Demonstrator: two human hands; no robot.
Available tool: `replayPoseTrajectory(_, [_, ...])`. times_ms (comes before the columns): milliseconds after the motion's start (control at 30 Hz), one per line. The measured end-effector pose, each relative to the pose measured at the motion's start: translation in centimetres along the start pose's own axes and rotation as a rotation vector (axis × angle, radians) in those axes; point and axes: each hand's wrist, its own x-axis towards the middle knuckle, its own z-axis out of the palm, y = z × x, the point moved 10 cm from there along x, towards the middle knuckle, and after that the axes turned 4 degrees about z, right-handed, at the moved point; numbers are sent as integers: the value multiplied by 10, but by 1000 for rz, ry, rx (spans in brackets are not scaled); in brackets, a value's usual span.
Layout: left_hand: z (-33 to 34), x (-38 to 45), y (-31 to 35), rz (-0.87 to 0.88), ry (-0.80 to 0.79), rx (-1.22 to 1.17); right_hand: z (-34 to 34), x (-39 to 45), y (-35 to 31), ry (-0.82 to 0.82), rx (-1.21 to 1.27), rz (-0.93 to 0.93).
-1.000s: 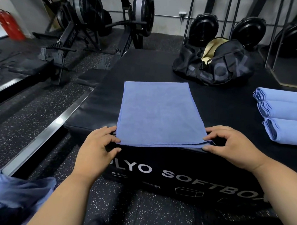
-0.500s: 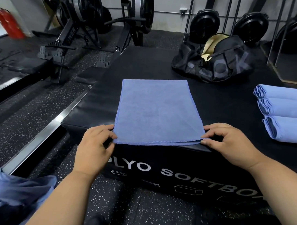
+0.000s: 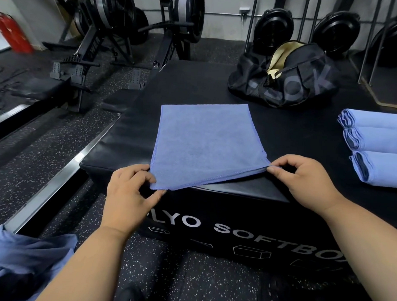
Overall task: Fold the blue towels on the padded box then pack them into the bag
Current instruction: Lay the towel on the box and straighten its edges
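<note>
A blue towel (image 3: 206, 146) is lying at the centre of the frame on the black padded box (image 3: 116, 152), partly folded. The left hand (image 3: 128, 193) is pinching its near-left corner between thumb and fingers, and the right hand (image 3: 304, 178) is pinching its near-right corner and lifting it slightly. Three folded towels (image 3: 377, 147) are waiting at the right edge, not yet packed. The bag (image 3: 285, 76) is sitting open at upper right. More blue cloth (image 3: 20, 263) is bunching at lower left, seemingly unfolded. Folding appears roughly midway; packing looks unstarted.
</note>
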Motion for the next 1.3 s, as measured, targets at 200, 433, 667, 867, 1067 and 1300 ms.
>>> replayPoseTrajectory(200, [3,-3,-3,3,-25,-4,-1,4,0,-1,17,30])
replayPoseTrajectory(433, [1,-5,1,36,-37,0,-1,2,-2,0,19,48])
replayPoseTrajectory(667, [-24,4,20,53,65,-69,-2,1,-3,7,19,39])
replayPoseTrajectory(867, [-55,16,38,-50,136,-265,-13,1,-11,102,85,-12])
replayPoseTrajectory(1067, [-63,24,43,-206,160,-718,-12,3,-20,79,610,78])
replayPoseTrajectory(1300, [-71,28,56,-134,87,-684,-16,6,-34,61,758,45])
